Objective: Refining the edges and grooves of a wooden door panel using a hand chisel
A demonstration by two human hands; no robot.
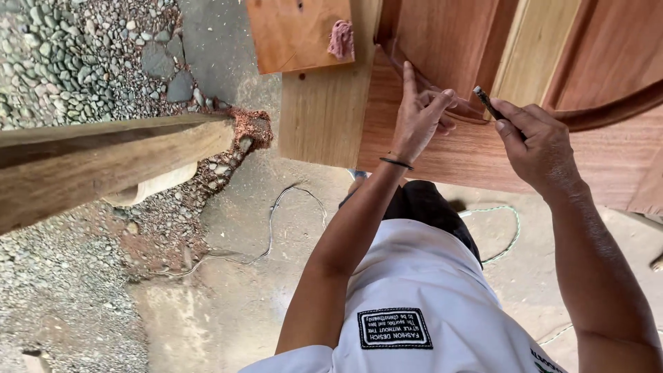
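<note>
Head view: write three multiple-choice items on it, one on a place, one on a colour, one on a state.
1. Where does the pink rag lie?
A. on the small board's edge
B. on the gravel
C. on the white shirt

2. What colour is the band on the left wrist?
A. red
B. black
C. yellow

3. How does the right hand hold the dark pencil-like tool?
A. lying loose on an open palm
B. pinched in the fingers, tip up over the curved moulding
C. not at all

Key: 1 A, it sits on the board at top; 2 B, a thin dark loop; 3 B, the fingers close round it.
</note>
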